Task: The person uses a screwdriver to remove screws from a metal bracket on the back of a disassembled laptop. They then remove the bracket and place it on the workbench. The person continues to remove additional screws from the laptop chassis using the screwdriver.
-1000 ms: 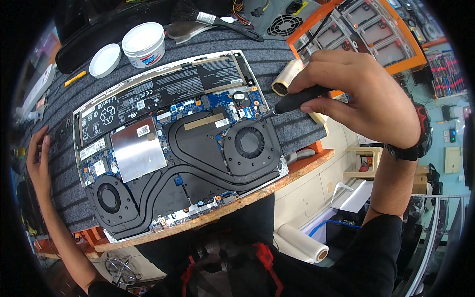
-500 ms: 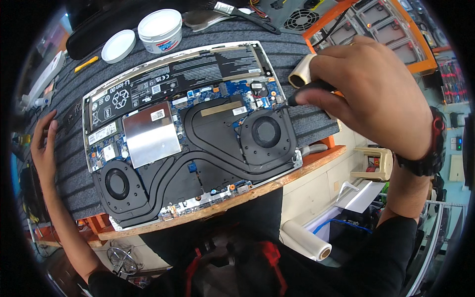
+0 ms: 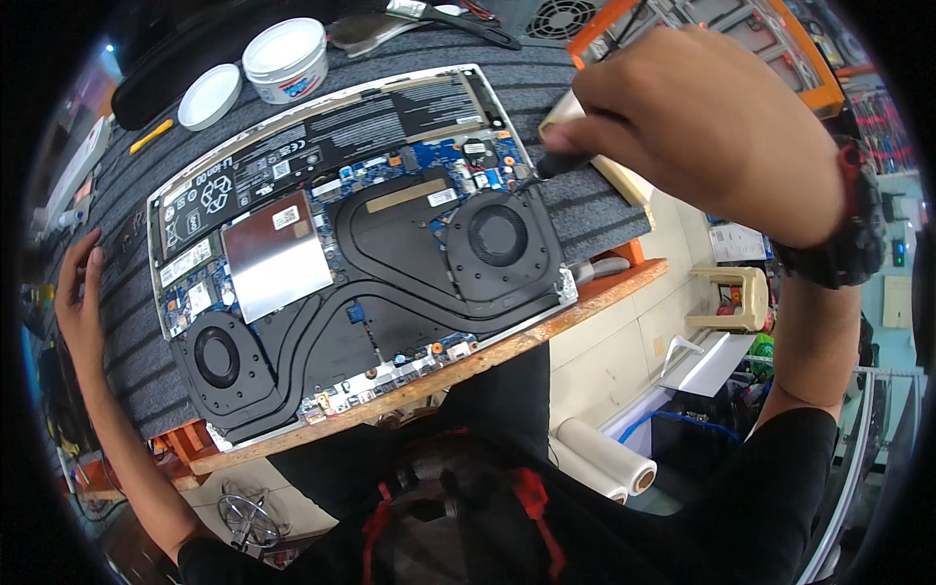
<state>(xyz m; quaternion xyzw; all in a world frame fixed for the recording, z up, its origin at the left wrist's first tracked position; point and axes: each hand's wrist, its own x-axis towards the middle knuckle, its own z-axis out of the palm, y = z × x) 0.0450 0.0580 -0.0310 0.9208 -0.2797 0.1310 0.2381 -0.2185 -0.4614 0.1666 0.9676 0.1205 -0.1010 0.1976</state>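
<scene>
An opened laptop (image 3: pixel 370 244) shows its black battery, blue board, silver plate (image 3: pixel 278 258) and two black fans, one at the right (image 3: pixel 497 234), the other at the left (image 3: pixel 216 356). My right hand (image 3: pixel 697 127) grips a black screwdriver (image 3: pixel 558 164), mostly hidden by the fingers, its tip at the laptop's right edge just above the right fan. My left hand (image 3: pixel 83 297) lies with fingers apart on the grey ribbed mat (image 3: pixel 595 210), left of the laptop, near small dark bits I cannot make out. A pale roll (image 3: pixel 614 180) lies partly behind my right hand.
Behind the laptop are a white tub (image 3: pixel 285 63), its lid (image 3: pixel 210 97), a yellow tool (image 3: pixel 151 136) and a paintbrush (image 3: pixel 453 24). An orange-framed rack (image 3: pixel 819 78) is at upper right. Below the wooden bench edge (image 3: pixel 585 297) are a stool (image 3: pixel 731 297) and film rolls (image 3: pixel 604 458).
My right hand has moved upward, still round the screwdriver, and its fingers now cover more of the handle. The whole view has shifted slightly. My left hand stays beside the laptop.
</scene>
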